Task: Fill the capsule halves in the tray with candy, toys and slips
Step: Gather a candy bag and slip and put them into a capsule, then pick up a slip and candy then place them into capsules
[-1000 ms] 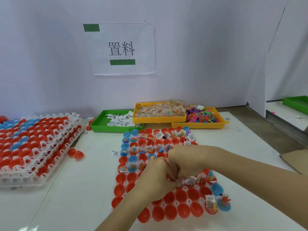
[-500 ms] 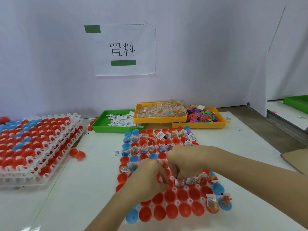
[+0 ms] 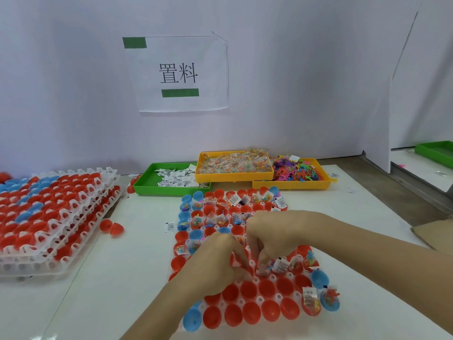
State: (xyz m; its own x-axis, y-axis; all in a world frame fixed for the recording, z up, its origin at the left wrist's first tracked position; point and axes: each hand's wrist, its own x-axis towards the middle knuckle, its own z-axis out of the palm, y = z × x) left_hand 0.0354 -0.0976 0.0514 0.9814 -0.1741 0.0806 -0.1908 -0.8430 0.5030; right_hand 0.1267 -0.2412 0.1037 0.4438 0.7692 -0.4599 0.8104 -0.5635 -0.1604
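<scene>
the tray (image 3: 256, 279) is translucent white, its capsule halves (image 3: 267, 288) mostly red with a few blue. the slips bin (image 3: 147, 186) is green, the candy bin (image 3: 232, 176) and toy bin (image 3: 291, 185) yellow. toys (image 3: 297, 171) show purple, orange, green. the bench (image 3: 137, 241) is white.

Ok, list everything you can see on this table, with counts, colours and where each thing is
capsule tray: one, clear, red and blue halves, front centre
stacked trays: several, white, left
loose capsule halves: two, red, beside the stack
slip tray: one, green, back
candy tray: one, yellow, back centre
toy tray: one, yellow, back right
stray slip: one, white, left of capsule tray
wall sign: one, white
left hand: over tray, fingers curled
right hand: fingertips down in tray
</scene>
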